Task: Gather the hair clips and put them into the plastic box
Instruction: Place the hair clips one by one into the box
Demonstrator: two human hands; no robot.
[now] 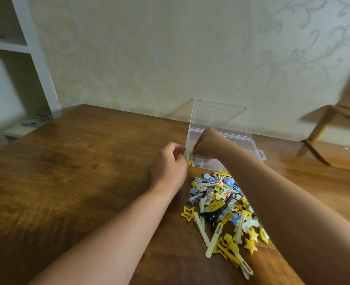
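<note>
A clear plastic box [250, 148] stands open on the wooden table [77, 171], its lid [219, 118] tilted back toward the wall. A pile of hair clips [225, 208], mostly yellow, blue and pale green, lies in front of it. My left hand [168, 165] and my right hand [207, 145] meet at the box's front left corner. Both pinch one small pale green hair clip [188, 156] with an orange end, held upright at the box's rim. A few clips show inside the box behind it.
The table's far edge runs along a patterned wall. A white shelf unit [15, 58] stands at the left. A wooden stand [322, 128] sits at the right beyond the table. Bare tabletop lies to the left of my left arm.
</note>
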